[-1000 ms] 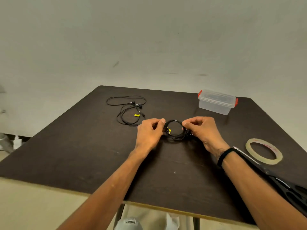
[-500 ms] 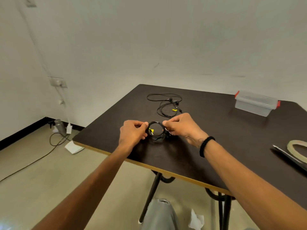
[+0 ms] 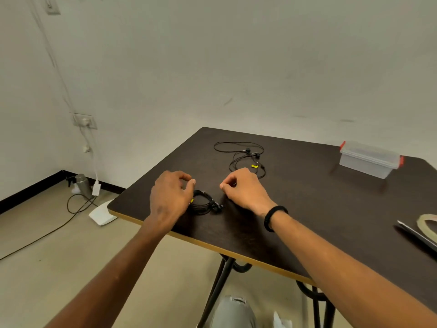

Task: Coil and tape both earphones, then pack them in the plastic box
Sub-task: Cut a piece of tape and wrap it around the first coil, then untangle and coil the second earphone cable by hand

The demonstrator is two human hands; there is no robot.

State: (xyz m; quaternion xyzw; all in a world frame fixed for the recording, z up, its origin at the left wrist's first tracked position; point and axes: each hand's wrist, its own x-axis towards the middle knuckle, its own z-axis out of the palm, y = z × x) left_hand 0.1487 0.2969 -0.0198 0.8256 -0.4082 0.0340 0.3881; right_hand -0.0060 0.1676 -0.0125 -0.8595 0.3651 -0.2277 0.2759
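Earphones coiled on the table [image 3: 295, 221], both hands just off them.

Left hand [image 3: 169, 197] hovers at the left edge of the coiled earphone [image 3: 204, 204], fingers loosely curled and holding nothing; right hand [image 3: 243, 191] sits just right of it, fingertips pinched together, whether on tape cannot be told. Half a second ago both hands pinched the coil between them; now it lies released near the table's front edge. Light, limp and springy, the cable will likely unwind unless it is held across the bundled strands. Beyond lie the loose second earphone [image 3: 243, 157], the plastic box [image 3: 369, 159] far right, and the tape roll [image 3: 428, 223] at the right edge.
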